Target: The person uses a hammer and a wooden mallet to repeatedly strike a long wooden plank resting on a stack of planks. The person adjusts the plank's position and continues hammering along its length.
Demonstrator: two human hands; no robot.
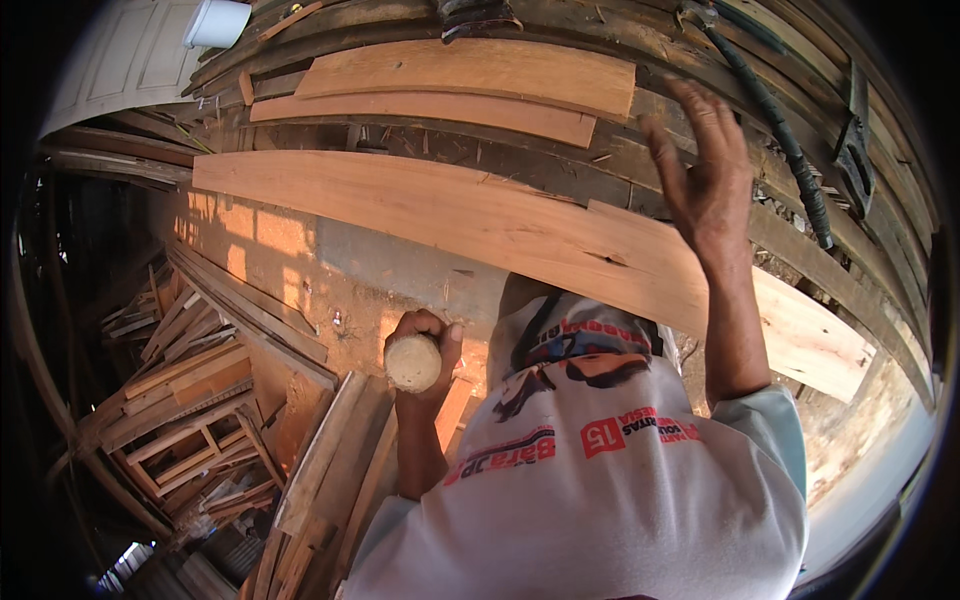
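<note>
My left hand (pixel 440 345) is closed round a pale, round-ended wooden piece (pixel 412 363), perhaps a mallet head. It is seen end-on, so its length and any handle are hidden. My right hand (pixel 712 165) is raised with the fingers apart and nothing in it. Below that hand and forearm, a long planed board (pixel 430 205) lies across the bench in front of my body, with a dark knot toward its right part. Two shorter boards, a wider one (pixel 470 72) and a narrow one (pixel 430 110), lie beyond it, left of my right fingertips.
A hammer-like tool with a long black-wrapped handle (pixel 775 110) lies at the far right, beside a dark tool (pixel 856 160) of unclear kind. A white bucket (pixel 217 23) stands far left. Scrap wood and a small wooden frame (pixel 205 450) are piled at lower left.
</note>
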